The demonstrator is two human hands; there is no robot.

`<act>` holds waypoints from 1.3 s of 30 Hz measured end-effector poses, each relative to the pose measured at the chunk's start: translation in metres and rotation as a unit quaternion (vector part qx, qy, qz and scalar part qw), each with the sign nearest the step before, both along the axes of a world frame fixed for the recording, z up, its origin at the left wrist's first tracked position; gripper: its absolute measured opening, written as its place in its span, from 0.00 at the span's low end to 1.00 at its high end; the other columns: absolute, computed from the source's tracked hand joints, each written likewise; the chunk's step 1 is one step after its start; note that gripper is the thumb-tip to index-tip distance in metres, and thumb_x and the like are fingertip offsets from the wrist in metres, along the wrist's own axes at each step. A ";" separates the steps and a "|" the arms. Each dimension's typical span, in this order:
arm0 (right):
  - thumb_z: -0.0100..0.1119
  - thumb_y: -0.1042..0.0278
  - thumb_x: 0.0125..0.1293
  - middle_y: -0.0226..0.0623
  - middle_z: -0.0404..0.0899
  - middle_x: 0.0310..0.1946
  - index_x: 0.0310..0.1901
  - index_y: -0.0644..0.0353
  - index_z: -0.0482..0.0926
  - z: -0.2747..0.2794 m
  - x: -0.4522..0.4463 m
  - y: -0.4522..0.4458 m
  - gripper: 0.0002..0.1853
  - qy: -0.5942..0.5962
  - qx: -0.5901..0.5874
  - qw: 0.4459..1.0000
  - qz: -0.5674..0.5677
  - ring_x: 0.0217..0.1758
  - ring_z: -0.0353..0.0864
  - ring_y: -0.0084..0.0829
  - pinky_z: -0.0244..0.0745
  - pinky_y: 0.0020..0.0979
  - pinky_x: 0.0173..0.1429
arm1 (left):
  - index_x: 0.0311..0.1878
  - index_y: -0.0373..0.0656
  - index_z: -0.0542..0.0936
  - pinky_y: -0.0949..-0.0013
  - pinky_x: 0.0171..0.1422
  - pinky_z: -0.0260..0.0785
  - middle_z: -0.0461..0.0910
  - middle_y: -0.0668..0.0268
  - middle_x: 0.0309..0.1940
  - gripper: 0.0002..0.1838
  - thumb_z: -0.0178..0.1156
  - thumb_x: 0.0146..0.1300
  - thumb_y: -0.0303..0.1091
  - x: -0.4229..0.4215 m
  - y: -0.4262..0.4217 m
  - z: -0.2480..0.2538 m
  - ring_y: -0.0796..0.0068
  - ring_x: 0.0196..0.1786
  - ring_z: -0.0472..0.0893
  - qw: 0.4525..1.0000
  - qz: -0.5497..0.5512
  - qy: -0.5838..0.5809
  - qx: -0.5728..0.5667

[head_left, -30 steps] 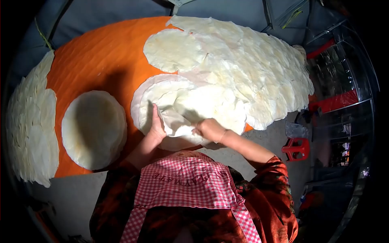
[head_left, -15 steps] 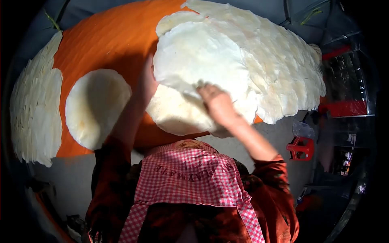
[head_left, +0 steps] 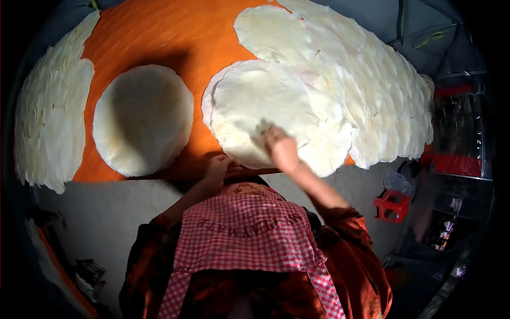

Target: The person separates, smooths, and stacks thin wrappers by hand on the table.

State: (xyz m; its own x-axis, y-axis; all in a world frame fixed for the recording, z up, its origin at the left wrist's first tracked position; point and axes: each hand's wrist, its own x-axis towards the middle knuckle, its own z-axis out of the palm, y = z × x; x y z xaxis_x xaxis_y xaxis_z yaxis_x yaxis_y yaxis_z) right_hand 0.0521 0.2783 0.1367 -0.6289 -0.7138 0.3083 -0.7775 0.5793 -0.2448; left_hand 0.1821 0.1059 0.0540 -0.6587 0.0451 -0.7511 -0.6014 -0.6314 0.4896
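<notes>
A thin round sheet of pale dough (head_left: 255, 101) lies flat on the orange cloth-like surface, over another round whose rim shows at its left. My right hand (head_left: 284, 150) rests on its lower middle, fingers stretched forward and a little blurred. Close to the sheet's lower left edge, at the near table edge, is my left hand (head_left: 219, 169); its fingers are loosely bent and slightly apart, with nothing visible in them. Left of both hands sits a thick round stack of sheets (head_left: 143, 122), partly in shadow. Another round sheet (head_left: 273, 33) lies farther back.
Overlapping pale sheets (head_left: 382, 106) cover the right side of the orange surface (head_left: 159, 34), and more line its left end (head_left: 53, 111). A red plastic stool (head_left: 392, 206) stands on the floor at right, near a clear plastic bag (head_left: 398, 182).
The large sheet that was held up has come down flat onto the overlapping rounds. My left hand has let go and moved back to the near edge; my right hand stays on the sheet.
</notes>
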 end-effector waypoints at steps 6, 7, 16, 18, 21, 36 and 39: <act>0.58 0.69 0.56 0.44 0.78 0.52 0.53 0.58 0.78 -0.089 0.046 0.005 0.21 -0.011 0.056 0.998 0.018 0.43 0.82 0.41 0.80 0.33 0.46 | 0.41 0.36 0.75 0.67 0.41 0.79 0.81 0.59 0.33 0.06 0.53 0.66 0.29 -0.004 0.008 0.002 0.67 0.35 0.83 1.000 -0.004 0.011 0.000; 0.58 0.68 0.55 0.44 0.78 0.52 0.53 0.58 0.78 -0.086 0.050 0.003 0.21 -0.027 0.052 0.998 0.003 0.43 0.82 0.41 0.80 0.34 0.48 | 0.41 0.36 0.75 0.68 0.41 0.79 0.81 0.59 0.33 0.06 0.53 0.65 0.28 -0.003 0.008 0.005 0.68 0.35 0.83 1.000 -0.004 0.012 -0.005; 0.63 0.64 0.57 0.46 0.79 0.50 0.60 0.62 0.72 -0.072 0.052 0.011 0.28 0.003 -0.001 1.000 -0.010 0.48 0.78 0.44 0.76 0.40 0.49 | 0.42 0.37 0.77 0.73 0.37 0.77 0.80 0.63 0.33 0.06 0.55 0.65 0.28 -0.023 0.015 0.028 0.73 0.35 0.82 0.993 0.040 0.114 0.013; 0.63 0.69 0.59 0.50 0.83 0.39 0.56 0.57 0.77 -0.033 0.018 0.005 0.21 -0.236 -0.031 0.964 -0.119 0.34 0.82 0.44 0.80 0.38 0.43 | 0.41 0.39 0.77 0.76 0.35 0.75 0.78 0.66 0.31 0.05 0.57 0.66 0.29 -0.029 0.013 0.015 0.77 0.32 0.79 0.982 0.069 0.156 -0.080; 0.57 0.69 0.61 0.48 0.81 0.26 0.32 0.63 0.81 0.057 -0.086 0.027 0.07 -0.175 -0.073 0.972 -0.138 0.27 0.81 0.42 0.75 0.41 0.35 | 0.45 0.41 0.74 0.79 0.30 0.67 0.72 0.71 0.32 0.10 0.62 0.63 0.29 -0.029 -0.003 -0.014 0.83 0.30 0.71 0.936 0.192 0.184 -0.230; 0.62 0.65 0.55 0.49 0.78 0.40 0.48 0.70 0.76 -0.072 -0.007 -0.042 0.21 0.040 0.071 0.997 0.019 0.37 0.81 0.39 0.79 0.34 0.30 | 0.42 0.34 0.74 0.70 0.27 0.77 0.75 0.62 0.30 0.11 0.58 0.66 0.33 -0.050 -0.018 -0.042 0.73 0.24 0.77 0.974 0.106 0.040 -0.194; 0.60 0.67 0.53 0.50 0.78 0.44 0.48 0.71 0.76 -0.057 -0.004 -0.049 0.21 0.016 0.072 0.997 0.027 0.42 0.81 0.40 0.81 0.34 0.36 | 0.41 0.34 0.75 0.69 0.28 0.78 0.75 0.63 0.30 0.09 0.55 0.67 0.32 -0.049 -0.023 -0.043 0.72 0.24 0.77 0.982 0.113 0.044 -0.146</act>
